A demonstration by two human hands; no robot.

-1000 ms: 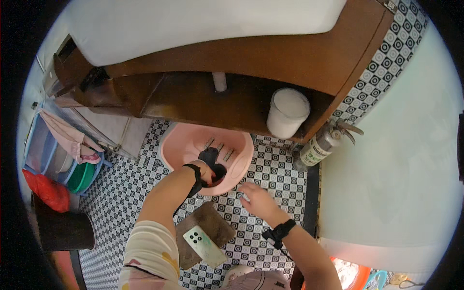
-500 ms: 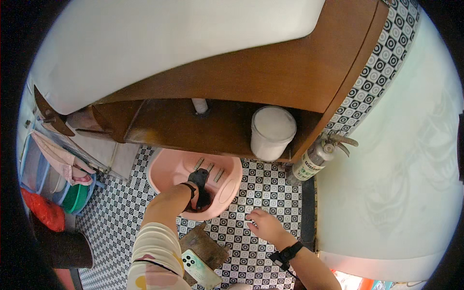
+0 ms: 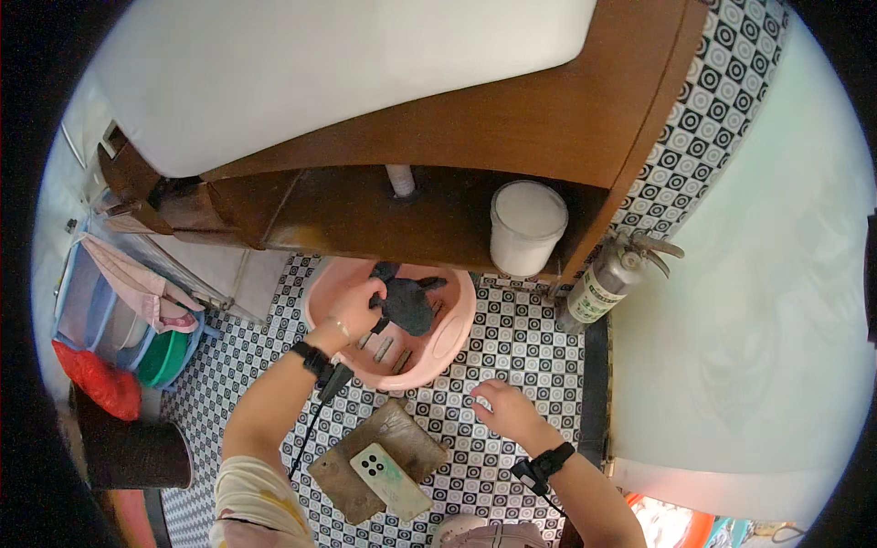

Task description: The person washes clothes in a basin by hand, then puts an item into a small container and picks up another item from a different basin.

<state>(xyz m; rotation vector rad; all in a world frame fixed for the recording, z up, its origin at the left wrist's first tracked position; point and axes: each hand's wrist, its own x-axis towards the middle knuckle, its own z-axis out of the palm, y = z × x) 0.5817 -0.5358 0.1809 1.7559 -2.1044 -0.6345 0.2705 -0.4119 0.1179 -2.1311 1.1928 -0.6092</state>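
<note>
My left hand (image 3: pixel 353 308) reaches into a pink plastic basin (image 3: pixel 457 340) and grips a piece of dark grey cloth (image 3: pixel 408 309) at its left side. The cloth is bunched and spreads out to the right of my fingers; what garment it is I cannot tell. Several narrow greyish strips (image 3: pixel 385 350) show on the basin's bottom. Over the tiled floor, right of the basin, my right hand (image 3: pixel 507 411) hovers with loosely curled fingers, holding nothing. Each wrist wears a black strap with a small device and cable.
A white lidded bucket (image 3: pixel 528 228) stands on the brown cabinet's shelf (image 3: pixel 438 242), behind the basin. To the right is a fire extinguisher (image 3: pixel 598 288). A phone (image 3: pixel 391 481) lies on a worn brown board (image 3: pixel 352 484) nearby. At left are a blue rack (image 3: pixel 87 306) and a dark bin (image 3: pixel 137 457).
My left hand has risen and shifted toward the basin's far left, pulling the dark cloth up and away from the near side. The right hand stays nearly in place; the whole view has shifted.
</note>
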